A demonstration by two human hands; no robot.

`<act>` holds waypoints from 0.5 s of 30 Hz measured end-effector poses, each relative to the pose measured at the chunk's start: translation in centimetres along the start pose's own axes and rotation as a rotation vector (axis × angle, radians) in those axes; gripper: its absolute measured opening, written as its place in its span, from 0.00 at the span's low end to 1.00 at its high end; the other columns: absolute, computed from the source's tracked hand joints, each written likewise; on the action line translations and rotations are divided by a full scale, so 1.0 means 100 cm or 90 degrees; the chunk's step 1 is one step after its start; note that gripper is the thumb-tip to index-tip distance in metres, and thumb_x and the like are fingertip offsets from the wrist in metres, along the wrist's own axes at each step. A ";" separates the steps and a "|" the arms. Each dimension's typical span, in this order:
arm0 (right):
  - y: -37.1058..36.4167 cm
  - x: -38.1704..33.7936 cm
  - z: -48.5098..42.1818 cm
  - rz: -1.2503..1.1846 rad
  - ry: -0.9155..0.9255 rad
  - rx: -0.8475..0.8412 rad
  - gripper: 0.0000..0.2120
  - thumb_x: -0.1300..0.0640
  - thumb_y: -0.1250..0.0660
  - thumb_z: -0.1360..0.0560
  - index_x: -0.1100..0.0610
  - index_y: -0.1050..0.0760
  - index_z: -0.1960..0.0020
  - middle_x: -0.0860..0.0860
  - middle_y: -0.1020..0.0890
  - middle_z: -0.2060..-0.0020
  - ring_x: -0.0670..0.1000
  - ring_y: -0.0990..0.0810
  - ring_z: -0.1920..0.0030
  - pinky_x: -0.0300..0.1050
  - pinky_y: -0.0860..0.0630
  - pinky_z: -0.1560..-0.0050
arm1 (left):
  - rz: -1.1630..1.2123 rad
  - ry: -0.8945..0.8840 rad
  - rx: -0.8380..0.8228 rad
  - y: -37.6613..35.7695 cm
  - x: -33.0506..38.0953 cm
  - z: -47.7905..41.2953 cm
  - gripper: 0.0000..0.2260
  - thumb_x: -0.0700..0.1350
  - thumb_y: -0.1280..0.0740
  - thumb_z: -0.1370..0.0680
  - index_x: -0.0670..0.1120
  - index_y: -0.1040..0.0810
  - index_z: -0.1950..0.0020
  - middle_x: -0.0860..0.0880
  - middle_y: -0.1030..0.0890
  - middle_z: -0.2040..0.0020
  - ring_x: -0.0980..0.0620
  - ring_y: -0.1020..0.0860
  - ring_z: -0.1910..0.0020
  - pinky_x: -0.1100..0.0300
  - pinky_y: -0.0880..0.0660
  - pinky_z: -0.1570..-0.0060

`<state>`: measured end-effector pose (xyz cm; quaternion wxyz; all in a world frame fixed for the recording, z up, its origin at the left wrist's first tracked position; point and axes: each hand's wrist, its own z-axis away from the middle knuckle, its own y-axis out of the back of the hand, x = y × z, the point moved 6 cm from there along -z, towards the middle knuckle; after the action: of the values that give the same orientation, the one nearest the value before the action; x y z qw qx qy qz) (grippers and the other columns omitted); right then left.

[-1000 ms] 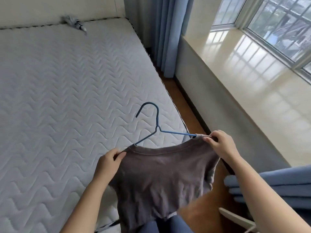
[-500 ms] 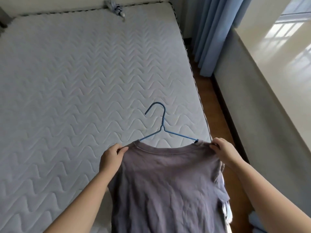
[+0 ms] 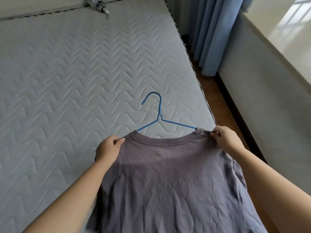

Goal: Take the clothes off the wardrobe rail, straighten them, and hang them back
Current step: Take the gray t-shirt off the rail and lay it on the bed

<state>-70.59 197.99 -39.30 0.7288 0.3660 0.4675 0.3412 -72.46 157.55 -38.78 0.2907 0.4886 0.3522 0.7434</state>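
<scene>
- Compared with one second earlier, the grey T-shirt (image 3: 176,182) is found drawn out flatter and wider between the two hands.
- A white quilted mattress (image 3: 67,73) is noted beneath and beyond the garment.
- The T-shirt is held up by its shoulders near the mattress's right edge.
- A blue curtain (image 3: 213,31) is observed hanging past the far right corner.
- One shoulder is pinched by the left hand (image 3: 107,148), the other by the right hand (image 3: 225,140).
- A blue wire hanger (image 3: 159,115) is seated in the neck opening, hook projecting over the mattress.
- A small grey bundle (image 3: 97,4) is recorded at the far edge, unidentified.

Arms extended, left hand (image 3: 107,148) and right hand (image 3: 225,140) pinch shirt (image 3: 176,182).
</scene>
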 end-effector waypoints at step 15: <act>-0.094 0.052 -0.076 -0.141 -0.113 -0.012 0.09 0.55 0.32 0.28 0.60 0.26 0.53 0.55 0.21 0.56 0.56 0.24 0.53 0.42 0.36 0.56 | 0.031 0.044 -0.046 -0.114 -0.060 -0.086 0.11 0.51 0.35 0.25 0.44 0.21 0.59 0.45 0.20 0.62 0.44 0.24 0.59 0.54 0.30 0.60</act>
<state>-74.55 199.34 -51.78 0.8041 0.3338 0.4353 0.2291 -77.37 157.51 -53.46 0.2781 0.4600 0.3230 0.7790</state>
